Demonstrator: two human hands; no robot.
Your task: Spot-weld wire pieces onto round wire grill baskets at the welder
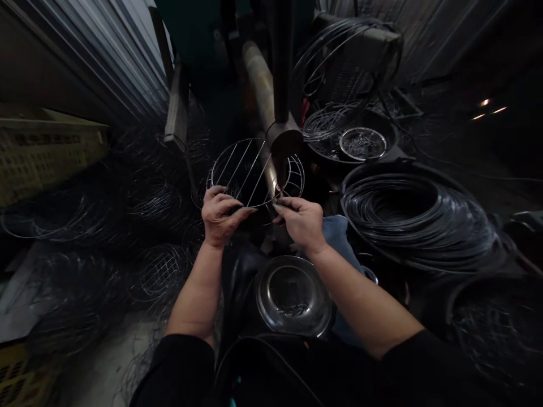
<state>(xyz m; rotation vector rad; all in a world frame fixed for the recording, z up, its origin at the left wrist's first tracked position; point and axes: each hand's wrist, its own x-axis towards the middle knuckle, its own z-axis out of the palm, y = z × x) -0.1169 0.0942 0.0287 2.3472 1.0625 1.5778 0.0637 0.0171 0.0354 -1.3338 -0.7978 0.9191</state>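
Observation:
A round wire rack (241,164) with parallel cross wires is held flat under the tip of a dark vertical machine head (283,141). My left hand (220,215) is closed on the rack's near left rim. My right hand (302,220) pinches the near right rim, right below the machine tip. A shiny steel bowl (292,297) with a few small wire bits in it sits just below my wrists, between my forearms.
A big coil of wire rings (418,217) lies to the right. Behind it a basin (352,138) holds wires and a small dish. Finished wire racks (161,271) are piled on the left. A yellow crate (42,152) stands far left.

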